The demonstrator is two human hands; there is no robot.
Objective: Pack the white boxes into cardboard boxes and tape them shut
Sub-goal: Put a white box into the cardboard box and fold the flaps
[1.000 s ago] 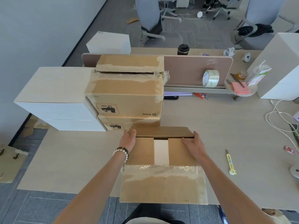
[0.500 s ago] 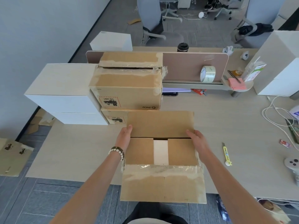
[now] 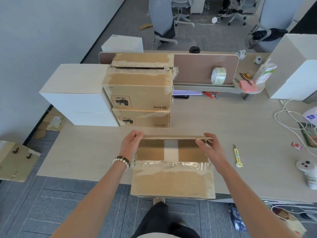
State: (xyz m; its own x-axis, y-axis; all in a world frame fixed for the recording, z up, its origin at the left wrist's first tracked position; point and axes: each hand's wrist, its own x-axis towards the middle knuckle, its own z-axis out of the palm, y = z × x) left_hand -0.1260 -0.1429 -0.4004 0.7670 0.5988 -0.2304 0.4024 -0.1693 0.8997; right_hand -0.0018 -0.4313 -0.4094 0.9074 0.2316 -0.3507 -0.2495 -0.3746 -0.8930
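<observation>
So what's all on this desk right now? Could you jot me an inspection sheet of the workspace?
Surface: pale wood desk, pink divider panel at the back.
Job's things: open cardboard box at the near edge, something white inside; two stacked cardboard boxes; white boxes; tape roll.
Clutter: yellow cutter, carton, white controller.
Hands: left hand and right hand each pinch the far flap.
Cables: white cable at the right.
Surroundings: office chairs, flattened cardboard on the floor.
</observation>
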